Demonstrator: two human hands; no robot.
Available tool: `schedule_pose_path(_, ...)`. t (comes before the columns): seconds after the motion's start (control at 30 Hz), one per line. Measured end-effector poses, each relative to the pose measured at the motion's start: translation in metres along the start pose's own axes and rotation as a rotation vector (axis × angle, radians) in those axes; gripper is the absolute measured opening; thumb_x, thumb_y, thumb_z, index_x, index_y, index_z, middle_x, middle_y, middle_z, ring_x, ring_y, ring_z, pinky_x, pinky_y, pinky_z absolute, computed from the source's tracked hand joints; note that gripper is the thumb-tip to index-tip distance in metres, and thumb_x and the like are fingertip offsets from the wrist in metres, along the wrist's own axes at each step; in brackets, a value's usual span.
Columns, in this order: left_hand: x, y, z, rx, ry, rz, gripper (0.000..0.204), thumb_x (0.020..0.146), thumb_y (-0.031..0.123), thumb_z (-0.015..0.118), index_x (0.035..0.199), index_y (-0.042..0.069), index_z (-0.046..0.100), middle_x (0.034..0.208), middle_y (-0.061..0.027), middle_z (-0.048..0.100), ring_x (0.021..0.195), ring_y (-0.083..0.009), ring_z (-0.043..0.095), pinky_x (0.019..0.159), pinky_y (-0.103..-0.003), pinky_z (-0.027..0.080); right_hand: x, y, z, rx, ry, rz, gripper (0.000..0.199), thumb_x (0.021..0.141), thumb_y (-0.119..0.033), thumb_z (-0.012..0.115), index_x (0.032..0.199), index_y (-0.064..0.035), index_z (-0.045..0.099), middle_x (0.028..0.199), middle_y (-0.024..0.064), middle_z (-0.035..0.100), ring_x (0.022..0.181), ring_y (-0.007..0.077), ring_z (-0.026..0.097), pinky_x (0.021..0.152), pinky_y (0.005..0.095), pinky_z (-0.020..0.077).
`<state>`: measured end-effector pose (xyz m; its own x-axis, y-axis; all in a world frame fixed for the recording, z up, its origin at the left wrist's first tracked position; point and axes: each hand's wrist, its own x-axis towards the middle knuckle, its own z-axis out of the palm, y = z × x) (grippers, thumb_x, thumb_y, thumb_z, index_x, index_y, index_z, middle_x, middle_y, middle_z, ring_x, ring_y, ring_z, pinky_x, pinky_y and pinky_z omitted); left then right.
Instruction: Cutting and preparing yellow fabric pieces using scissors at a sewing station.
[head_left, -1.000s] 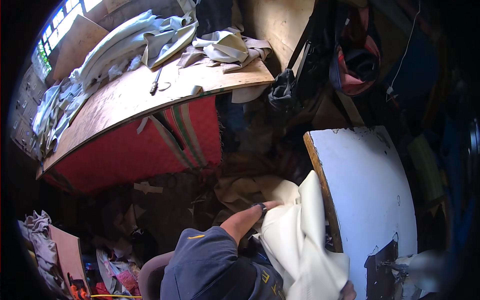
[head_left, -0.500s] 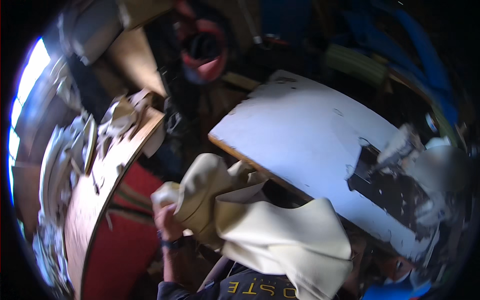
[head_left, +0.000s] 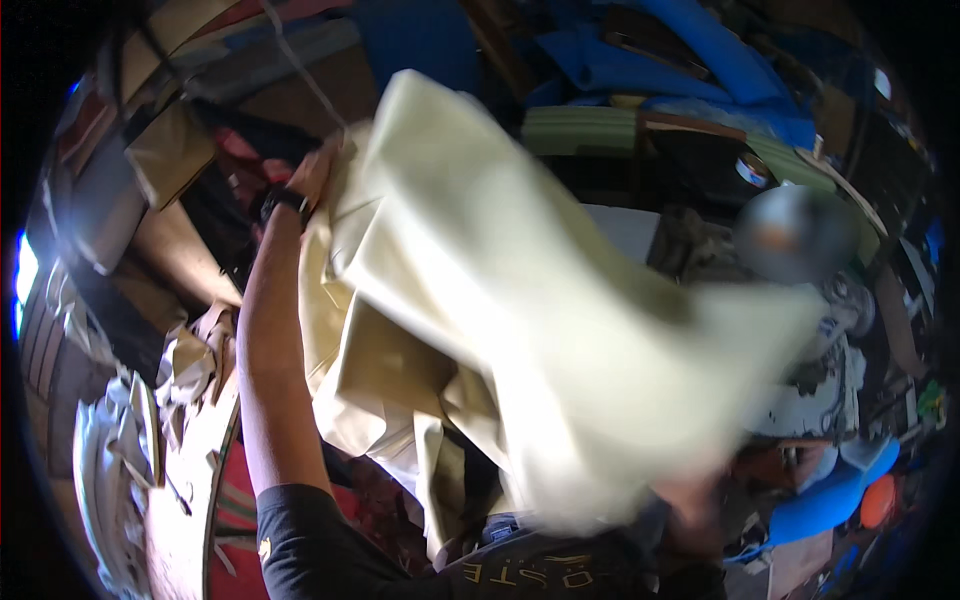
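A large cream sheet of smooth upholstery material (head_left: pixel 500 250) spreads across the middle of the view in loose folds, its right part smeared by motion. My left hand (head_left: pixel 318 172), a dark band on its wrist, is raised at the far left with its fingers closed on the sheet's edge. The lower folds hang near my dark shirt. My right hand (head_left: pixel 692 492) is a blur at the lower right edge of the sheet, and its fingers cannot be made out. Most of the white-topped table (head_left: pixel 622 232) is hidden behind the sheet.
A wooden board (head_left: pixel 185 500) with cream scraps (head_left: pixel 190 360) stands at the left, above red material. Blue sheets (head_left: pixel 690 70) and a green padded piece (head_left: pixel 580 130) lie at the back. A roll of tape (head_left: pixel 752 170) sits at the right, and a blue piece (head_left: pixel 830 500) lies lower right.
My left hand has moved up and away from me, lifting and spreading the cream sheet over the table. My right hand has come into view as a blur. The view has turned rightward.
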<state>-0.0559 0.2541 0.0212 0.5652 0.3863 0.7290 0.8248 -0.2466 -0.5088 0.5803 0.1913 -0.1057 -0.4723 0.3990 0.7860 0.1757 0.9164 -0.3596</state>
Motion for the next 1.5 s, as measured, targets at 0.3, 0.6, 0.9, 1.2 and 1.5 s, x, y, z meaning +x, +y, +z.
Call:
schedule_pose_path(0.3,0.070,0.266,0.053,-0.558,-0.214,-0.429,0.030,0.090,0.012,0.072,0.120,0.009,0.072,0.118,-0.0160,0.071,0.110,-0.0315,0.068,0.095,-0.041,0.054,0.008,0.120,0.174,-0.334,-0.219,0.565,0.078,0.083,-0.008,0.075,0.152,-0.0086,0.039,0.137,0.0295,0.049,0.114,0.0495,0.060,0.093,0.0522,0.0533)
schedule_pose_path(0.6,0.052,0.365,0.081,-0.596,-0.916,-0.400,0.076,0.092,0.039,0.069,0.155,0.012,0.036,0.120,-0.0200,0.070,0.117,-0.0446,0.063,0.102,-0.053,0.050,-0.026,0.126,0.128,-0.202,-0.100,0.642,0.063,0.088,-0.013,0.071,0.145,-0.0085,0.045,0.122,0.0228,0.065,0.106,0.0435,0.067,0.089,0.0516,0.0552)
schedule_pose_path(0.9,0.112,0.340,0.132,-0.486,-1.020,-0.250,0.054,0.093,0.050,0.064,0.126,0.008,0.068,0.120,-0.0181,0.071,0.105,-0.0391,0.070,0.097,-0.052,0.053,-0.038,0.088,0.146,-0.401,-0.278,0.424,0.062,0.088,-0.006,0.058,0.148,-0.0062,0.041,0.091,0.0175,0.064,0.071,0.0331,0.069,0.063,0.0447,0.0577)
schedule_pose_path(1.2,0.058,0.370,0.287,-0.412,-0.765,-0.172,0.037,0.097,0.031,0.056,0.129,0.013,0.062,0.127,-0.0142,0.066,0.115,-0.0337,0.063,0.098,-0.051,0.047,-0.096,0.031,0.111,0.157,-0.355,0.616,0.058,0.090,-0.008,0.063,0.145,-0.0075,0.046,0.095,0.0233,0.070,0.082,0.0479,0.067,0.074,0.0553,0.0564)
schedule_pose_path(1.5,0.059,0.362,0.317,-0.141,-0.592,-0.602,0.038,0.095,0.043,0.058,0.118,0.014,0.067,0.119,-0.0102,0.068,0.115,-0.0302,0.062,0.100,-0.049,0.041,-0.154,0.027,0.106,0.798,0.017,0.869,0.017,0.103,-0.014,0.056,0.111,0.0001,0.063,0.081,0.0109,0.066,0.065,0.0238,0.063,0.063,0.0336,0.0515)
